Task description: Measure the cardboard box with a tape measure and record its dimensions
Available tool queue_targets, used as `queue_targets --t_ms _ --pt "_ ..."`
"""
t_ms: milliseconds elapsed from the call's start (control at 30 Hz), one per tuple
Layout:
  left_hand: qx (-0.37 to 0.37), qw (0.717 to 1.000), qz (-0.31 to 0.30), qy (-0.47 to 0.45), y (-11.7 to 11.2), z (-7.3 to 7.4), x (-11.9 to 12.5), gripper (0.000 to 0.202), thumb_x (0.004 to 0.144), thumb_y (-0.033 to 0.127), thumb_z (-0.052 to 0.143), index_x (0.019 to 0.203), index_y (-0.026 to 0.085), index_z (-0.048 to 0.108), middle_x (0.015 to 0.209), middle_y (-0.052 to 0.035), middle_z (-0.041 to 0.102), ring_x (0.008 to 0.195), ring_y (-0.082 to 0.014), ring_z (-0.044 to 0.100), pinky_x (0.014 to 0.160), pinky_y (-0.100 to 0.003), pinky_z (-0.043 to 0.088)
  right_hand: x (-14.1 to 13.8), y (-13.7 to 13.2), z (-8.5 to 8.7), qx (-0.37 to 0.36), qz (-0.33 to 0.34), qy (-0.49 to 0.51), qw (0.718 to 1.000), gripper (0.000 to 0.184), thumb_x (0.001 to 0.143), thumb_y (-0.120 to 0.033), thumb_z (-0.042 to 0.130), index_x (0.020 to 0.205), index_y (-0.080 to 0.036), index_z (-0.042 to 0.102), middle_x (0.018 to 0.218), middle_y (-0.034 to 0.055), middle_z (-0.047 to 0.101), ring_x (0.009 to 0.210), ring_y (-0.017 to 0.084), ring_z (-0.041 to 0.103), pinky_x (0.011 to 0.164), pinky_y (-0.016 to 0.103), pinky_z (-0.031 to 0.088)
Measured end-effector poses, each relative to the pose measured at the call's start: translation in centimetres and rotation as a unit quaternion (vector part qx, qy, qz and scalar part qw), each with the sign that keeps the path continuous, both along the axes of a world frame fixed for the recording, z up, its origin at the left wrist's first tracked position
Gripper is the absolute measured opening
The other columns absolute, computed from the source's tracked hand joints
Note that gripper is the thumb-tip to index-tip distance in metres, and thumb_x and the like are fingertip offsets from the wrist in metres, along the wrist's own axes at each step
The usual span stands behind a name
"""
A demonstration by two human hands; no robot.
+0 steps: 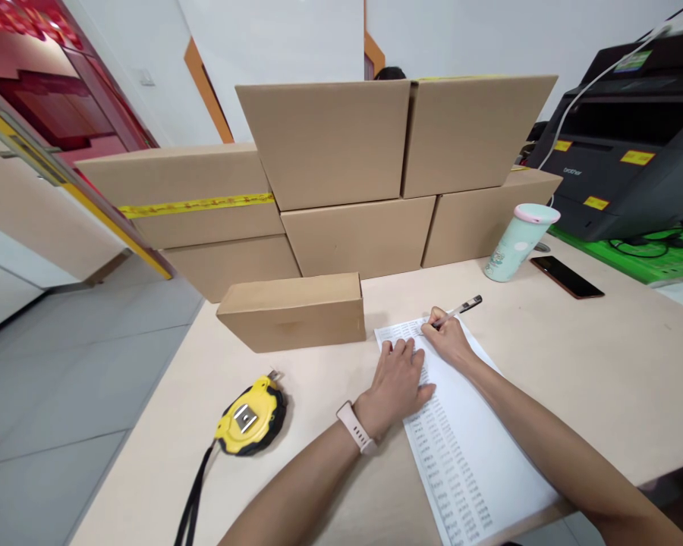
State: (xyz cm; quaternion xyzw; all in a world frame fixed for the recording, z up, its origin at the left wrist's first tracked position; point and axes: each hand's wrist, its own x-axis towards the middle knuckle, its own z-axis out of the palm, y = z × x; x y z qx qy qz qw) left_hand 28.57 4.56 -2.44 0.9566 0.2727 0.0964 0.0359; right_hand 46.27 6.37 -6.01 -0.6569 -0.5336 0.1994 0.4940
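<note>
A sheet of paper (478, 440) with columns of small marks down its left side lies on the pale table (597, 364). My right hand (448, 339) grips a pen (467, 305), its lower end against the upper part of the sheet. Flat on the paper's left edge rests my left hand (397, 379), fingers spread, with a pink band on the wrist. To the left lies a yellow and black tape measure (253, 417) with a black strap. A small cardboard box (307, 315) stands just beyond the paper's top left corner.
Larger cardboard boxes (330, 144) are stacked along the table's far side. At the right stand a mint cup (515, 246) with a pink rim, a dark phone (568, 276), and a black printer (620, 152) on a green surface (631, 254). Tiled floor (80, 394) shows left.
</note>
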Motion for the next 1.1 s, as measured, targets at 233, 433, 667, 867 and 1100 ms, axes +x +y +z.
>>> queue_targets --t_ms 233,433,667,867,1100 --pt "-0.015 1.0 0.001 -0.009 0.0 -0.1 0.0 0.053 0.084 0.047 0.054 0.119 0.008 0.053 0.125 -0.0198 0.053 0.11 -0.0323 0.045 0.095 -0.05 0.032 0.0 0.1 0.3 0.015 -0.028 0.004 0.999 0.017 0.077 -0.03 0.052 0.066 -0.024 0.04 0.058 -0.0053 0.043 0.054 0.013 0.043 0.052 0.025 0.033" --pt "-0.021 0.999 0.038 0.002 -0.9 1.7 -1.0 0.05 0.081 0.046 0.059 0.117 0.012 0.053 0.131 -0.0182 0.049 0.114 -0.0314 0.045 0.1 -0.05 0.032 1.5 -0.9 0.6 0.05 0.057 -0.273 0.959 0.015 0.086 -0.026 0.044 0.092 -0.023 0.057 0.09 0.0063 0.061 0.09 0.024 0.056 0.078 0.035 0.043" --pt "-0.029 0.99 0.136 -0.003 -3.4 6.5 -10.9 0.052 0.084 0.044 0.057 0.128 0.02 0.046 0.139 -0.0148 0.045 0.126 -0.0335 0.039 0.103 -0.057 0.029 1.6 -1.3 -0.6 0.023 0.049 -0.376 0.925 0.04 0.086 -0.012 0.033 0.117 -0.023 0.056 0.101 0.008 0.063 0.1 0.025 0.057 0.077 0.036 0.047" --pt "-0.078 0.928 0.352 -0.095 -4.2 3.3 -23.1 0.085 0.064 0.028 0.072 0.139 0.02 0.032 0.146 -0.0173 0.036 0.132 -0.0352 0.032 0.103 -0.054 0.031 -0.2 -1.6 3.0 0.045 -0.007 -0.276 0.96 0.038 0.09 -0.039 0.042 0.124 -0.024 0.052 0.116 0.0095 0.061 0.102 0.027 0.059 0.08 0.041 0.049" --pt "-0.197 0.872 0.364 -0.263 -4.0 0.6 -25.0 0.089 0.055 0.028 0.076 0.137 0.023 0.04 0.126 -0.0118 0.053 0.117 -0.0341 0.046 0.099 -0.05 0.035 -8.2 1.6 11.2 0.129 0.157 -0.355 0.913 0.058 0.087 -0.057 0.046 0.136 -0.027 0.043 0.144 0.0102 0.043 0.131 0.029 0.038 0.103 0.048 0.034"
